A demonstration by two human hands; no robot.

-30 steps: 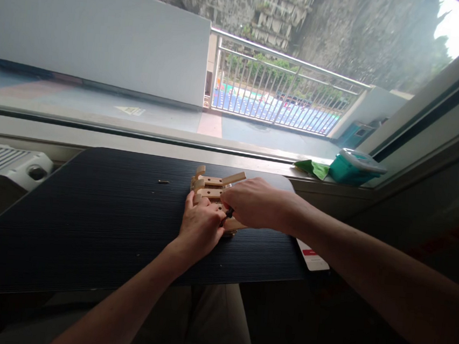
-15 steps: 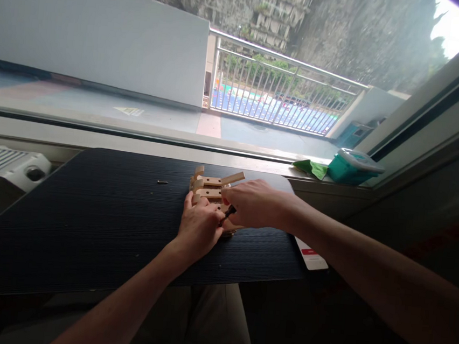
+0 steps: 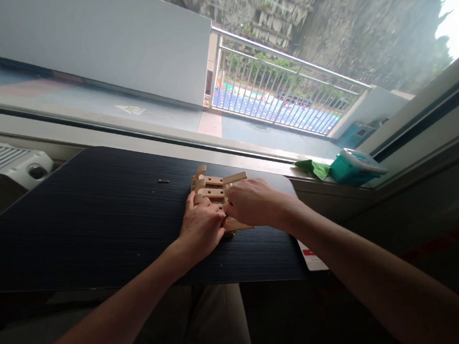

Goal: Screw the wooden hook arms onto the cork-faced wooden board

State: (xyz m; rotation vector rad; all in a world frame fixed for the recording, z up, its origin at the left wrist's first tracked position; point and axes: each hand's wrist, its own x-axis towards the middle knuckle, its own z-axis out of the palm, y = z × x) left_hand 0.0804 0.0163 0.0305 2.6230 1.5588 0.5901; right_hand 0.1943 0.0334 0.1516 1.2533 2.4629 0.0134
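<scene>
A pale wooden rack (image 3: 213, 193) with curved end pieces and dark holes along its slats rests on the table. My left hand (image 3: 202, 223) presses on its near left side, fingers closed around the wood. Over the right part of the rack, my right hand (image 3: 253, 200) is closed in a fist. A small dark tool (image 3: 225, 218), shaped like a screwdriver, shows just below that fist; its tip and most of its handle are hidden by my hands. To the left of the rack, apart from both hands, lies a small metal screw (image 3: 164, 181).
The black table (image 3: 86, 223) ends at the window sill. A white and red card-like item (image 3: 313, 258) lies at its right edge, under my right forearm. On the sill sit a green cloth (image 3: 311, 168) and a teal lidded box (image 3: 355, 168). A white radiator (image 3: 9, 160) stands left.
My right fist has turned a little, and the dark tool, plainer before, is now mostly covered. My left hand keeps its place on the rack. The whole view has shifted slightly.
</scene>
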